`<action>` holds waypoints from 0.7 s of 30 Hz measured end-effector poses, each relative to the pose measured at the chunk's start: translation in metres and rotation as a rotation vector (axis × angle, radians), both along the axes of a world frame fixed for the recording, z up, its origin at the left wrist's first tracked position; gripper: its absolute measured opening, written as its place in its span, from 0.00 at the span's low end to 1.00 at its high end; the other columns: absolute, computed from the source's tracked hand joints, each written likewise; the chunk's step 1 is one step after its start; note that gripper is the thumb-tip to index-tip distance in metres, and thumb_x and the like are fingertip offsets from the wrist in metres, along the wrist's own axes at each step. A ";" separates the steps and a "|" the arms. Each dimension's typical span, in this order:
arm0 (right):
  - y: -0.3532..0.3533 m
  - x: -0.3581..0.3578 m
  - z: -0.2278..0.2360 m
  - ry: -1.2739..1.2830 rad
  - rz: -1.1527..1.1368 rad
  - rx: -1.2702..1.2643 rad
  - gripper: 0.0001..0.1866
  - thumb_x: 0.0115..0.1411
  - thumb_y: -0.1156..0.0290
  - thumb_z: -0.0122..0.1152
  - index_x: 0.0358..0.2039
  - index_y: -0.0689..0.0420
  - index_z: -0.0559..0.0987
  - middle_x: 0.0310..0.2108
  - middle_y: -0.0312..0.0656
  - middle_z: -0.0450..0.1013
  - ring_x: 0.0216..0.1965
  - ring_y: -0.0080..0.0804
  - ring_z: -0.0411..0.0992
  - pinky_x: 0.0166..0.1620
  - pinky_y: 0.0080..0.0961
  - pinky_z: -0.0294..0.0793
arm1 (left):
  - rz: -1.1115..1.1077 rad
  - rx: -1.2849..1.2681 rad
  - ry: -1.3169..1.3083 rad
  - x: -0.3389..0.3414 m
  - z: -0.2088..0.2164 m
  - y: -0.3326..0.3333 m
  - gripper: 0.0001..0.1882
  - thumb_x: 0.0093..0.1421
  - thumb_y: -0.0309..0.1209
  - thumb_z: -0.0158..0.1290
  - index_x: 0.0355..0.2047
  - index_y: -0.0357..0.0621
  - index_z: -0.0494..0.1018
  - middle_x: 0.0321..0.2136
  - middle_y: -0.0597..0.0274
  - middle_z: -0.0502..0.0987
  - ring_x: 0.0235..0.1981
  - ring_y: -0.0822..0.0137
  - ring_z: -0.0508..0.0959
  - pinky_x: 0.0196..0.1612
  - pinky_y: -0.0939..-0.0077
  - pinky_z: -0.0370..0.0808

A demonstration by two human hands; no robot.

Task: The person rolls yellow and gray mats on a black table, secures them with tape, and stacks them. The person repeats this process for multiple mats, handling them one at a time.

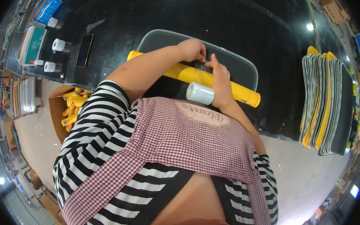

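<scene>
A yellow rolled-up mat lies crosswise in front of me, over the near part of a flat dark grey mat with a light edge. My left hand is above the roll's middle, fingertips pinched on thin clear film that runs down over the yellow surface. Just right of it, my right hand is raised with thumb and fingers stretched out. Against its palm and wrist side rests a roll of clear wrapping film, on the near side of the yellow roll.
On the black table stand a stack of grey and yellow mats at right, a phone, small white rolls and a green-white box at left. A carton of yellow rolls stands below the table's left edge.
</scene>
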State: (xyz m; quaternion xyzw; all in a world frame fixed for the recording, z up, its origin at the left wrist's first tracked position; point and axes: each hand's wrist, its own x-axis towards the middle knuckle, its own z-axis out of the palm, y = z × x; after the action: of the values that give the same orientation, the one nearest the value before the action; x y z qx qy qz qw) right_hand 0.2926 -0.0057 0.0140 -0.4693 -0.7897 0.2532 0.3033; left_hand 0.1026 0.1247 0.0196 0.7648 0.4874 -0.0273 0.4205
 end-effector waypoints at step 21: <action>0.058 -0.015 0.013 -0.662 0.033 -0.158 0.51 0.52 0.62 0.72 0.74 0.60 0.59 0.42 0.50 0.79 0.47 0.47 0.75 0.53 0.41 0.71 | -0.052 0.915 0.043 -0.057 -0.018 -0.102 0.34 0.50 0.26 0.64 0.60 0.44 0.70 0.56 0.52 0.75 0.59 0.51 0.73 0.64 0.52 0.64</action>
State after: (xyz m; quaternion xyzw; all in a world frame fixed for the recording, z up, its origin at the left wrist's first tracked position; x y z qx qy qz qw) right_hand 0.2774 0.0521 0.0274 -0.5351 -0.8309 0.1523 -0.0111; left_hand 0.0460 0.0228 0.0016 0.8830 0.4387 0.1643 0.0284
